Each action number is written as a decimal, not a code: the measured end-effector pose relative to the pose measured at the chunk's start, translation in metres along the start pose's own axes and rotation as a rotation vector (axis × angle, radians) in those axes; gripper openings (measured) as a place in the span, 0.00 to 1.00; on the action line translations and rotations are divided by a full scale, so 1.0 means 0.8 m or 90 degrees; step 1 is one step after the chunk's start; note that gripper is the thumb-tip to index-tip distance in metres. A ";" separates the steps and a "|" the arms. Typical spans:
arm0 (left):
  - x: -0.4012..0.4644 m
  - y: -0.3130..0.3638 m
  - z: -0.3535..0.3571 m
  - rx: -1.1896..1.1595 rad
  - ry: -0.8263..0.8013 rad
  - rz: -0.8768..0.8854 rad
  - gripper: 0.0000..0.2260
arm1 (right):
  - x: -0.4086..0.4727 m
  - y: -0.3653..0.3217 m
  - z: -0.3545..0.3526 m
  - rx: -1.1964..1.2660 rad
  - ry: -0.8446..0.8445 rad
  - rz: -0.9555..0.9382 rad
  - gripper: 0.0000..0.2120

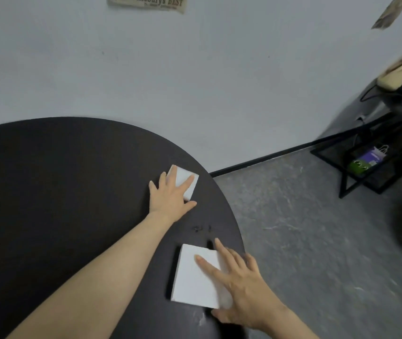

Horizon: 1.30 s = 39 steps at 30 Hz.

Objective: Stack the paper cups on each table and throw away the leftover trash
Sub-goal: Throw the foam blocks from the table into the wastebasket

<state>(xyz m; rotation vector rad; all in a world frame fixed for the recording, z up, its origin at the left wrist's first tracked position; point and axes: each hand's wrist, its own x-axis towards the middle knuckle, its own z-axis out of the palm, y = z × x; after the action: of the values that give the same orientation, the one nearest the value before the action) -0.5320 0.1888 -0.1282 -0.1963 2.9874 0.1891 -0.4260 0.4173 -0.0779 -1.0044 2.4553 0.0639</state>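
Note:
Two white rectangular blocks lie near the right edge of a round black table (48, 179). My left hand (170, 194) rests flat with spread fingers on the far white block (187, 178). My right hand (239, 282) lies flat with fingers apart on the near, larger white block (192, 277), covering its right side. Neither hand is closed around its block. A few small dark crumbs (198, 228) sit between the two blocks. No paper cups are in view.
The pale wall runs close behind the table. Grey floor (305, 228) opens to the right. A black wire rack (376, 152) with a purple and green bag stands at the far right, with clutter above it.

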 end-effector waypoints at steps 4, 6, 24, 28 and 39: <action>-0.008 -0.011 0.004 -0.019 0.074 -0.001 0.27 | -0.009 -0.004 0.023 0.022 0.057 0.011 0.46; -0.020 -0.015 0.003 -0.040 0.103 -0.002 0.26 | -0.019 -0.010 0.036 0.048 0.083 0.028 0.44; -0.347 0.178 0.016 -0.326 0.269 0.125 0.17 | -0.332 0.023 0.169 0.212 0.237 0.234 0.35; -0.405 0.250 0.052 -0.330 0.267 0.189 0.17 | -0.412 0.046 0.246 0.236 0.188 0.345 0.38; -0.441 0.291 0.213 -0.243 0.029 0.150 0.17 | -0.372 0.075 0.459 0.299 -0.070 0.439 0.35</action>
<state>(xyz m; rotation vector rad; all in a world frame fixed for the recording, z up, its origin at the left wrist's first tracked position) -0.1953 0.4834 -0.2164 0.1164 2.9831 0.7902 -0.1306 0.7344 -0.2754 0.0555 2.4281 -0.2163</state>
